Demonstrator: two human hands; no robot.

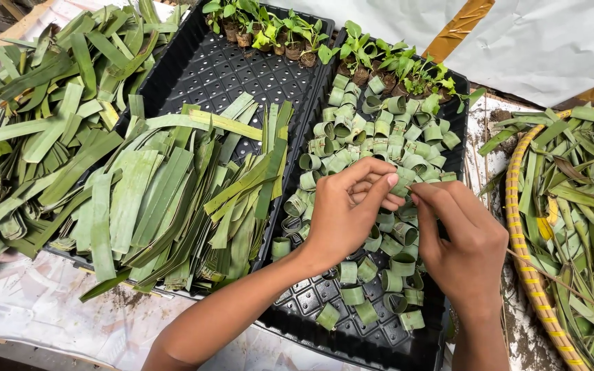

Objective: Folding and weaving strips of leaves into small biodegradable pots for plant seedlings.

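Note:
My left hand (342,213) and my right hand (463,237) meet over the right black tray (352,336), fingertips pinched together on a small green leaf ring (401,187). The ring is mostly hidden by my fingers. Beneath and around both hands lie several rolled leaf rings (369,134), some upright, some on their sides. A heap of flat cut leaf strips (173,199) rests over the left black tray (221,72), just left of my left wrist.
Small seedlings in leaf pots (379,62) line the far ends of both trays. More leaf strips (36,110) pile at the far left. A woven basket (525,227) with leaf scraps stands at the right. White sheeting (551,41) lies behind.

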